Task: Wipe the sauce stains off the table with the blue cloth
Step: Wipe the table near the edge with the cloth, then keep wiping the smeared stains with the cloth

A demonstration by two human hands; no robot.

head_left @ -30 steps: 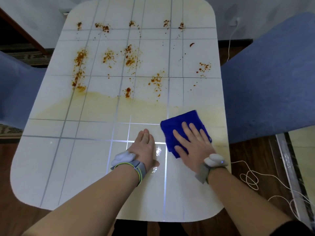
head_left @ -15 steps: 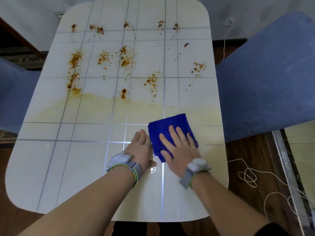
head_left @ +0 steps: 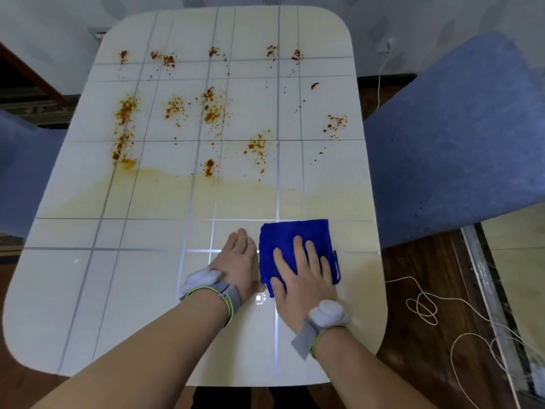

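A folded blue cloth lies flat on the white tiled table, near its front right. My right hand presses flat on the cloth with fingers spread. My left hand rests flat on the table just left of the cloth, fingers together, holding nothing. Orange-brown sauce stains spatter the far half of the table. A pale yellow smear runs across the middle, just beyond the cloth.
Blue upholstered chairs stand at the right and left of the table. A white cable lies coiled on the dark wood floor at the right. A wall runs behind the table's far edge.
My right hand slid the cloth leftward toward my left hand, then a little back toward me. The left hand stayed in place.
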